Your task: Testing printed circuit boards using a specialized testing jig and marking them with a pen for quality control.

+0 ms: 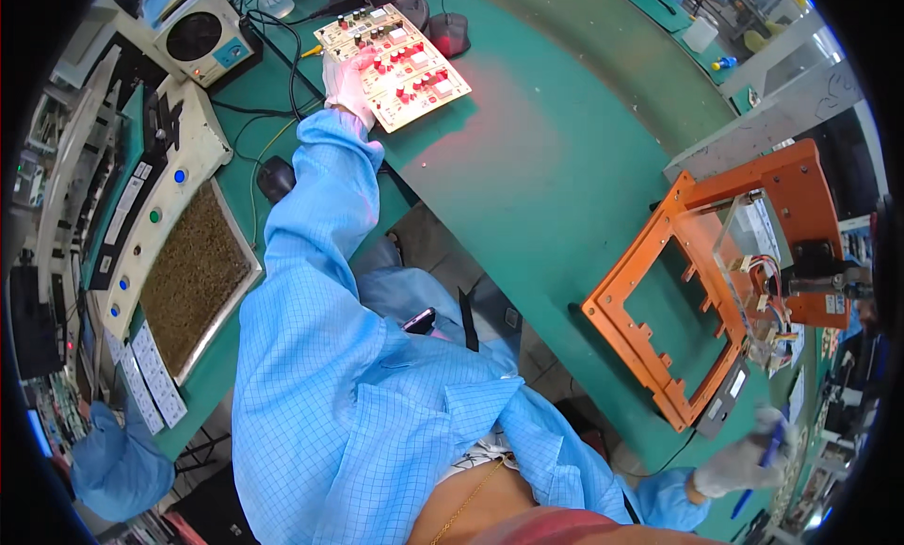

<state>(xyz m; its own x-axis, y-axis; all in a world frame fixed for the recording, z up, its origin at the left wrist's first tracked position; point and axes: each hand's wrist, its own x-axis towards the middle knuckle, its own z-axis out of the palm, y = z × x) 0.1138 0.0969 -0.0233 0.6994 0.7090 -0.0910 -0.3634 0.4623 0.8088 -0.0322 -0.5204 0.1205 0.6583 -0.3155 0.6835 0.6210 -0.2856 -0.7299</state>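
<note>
My left hand [347, 88], in a white glove, reaches far forward and grips the left edge of a pale circuit board panel [412, 101]. Its fingertips lie over the board's edge. Rows of red and black components and white blocks stand on the panel, and reddish light falls across it. At the lower right, my right hand [744, 462], also gloved, is closed round a blue pen [774, 441]. Nearest to that hand is an orange frame fixture [650, 380] with a rectangular opening; a clear plate and wires [761, 263] sit at its right side.
A black mouse [276, 179] and cables lie left of my left arm. A speaker-like box [196, 39] stands at the far left, near a slanted panel with round buttons [155, 215]. A dark mouse-shaped object [449, 34] is beyond the board. Another person's blue sleeve [121, 465] shows lower left.
</note>
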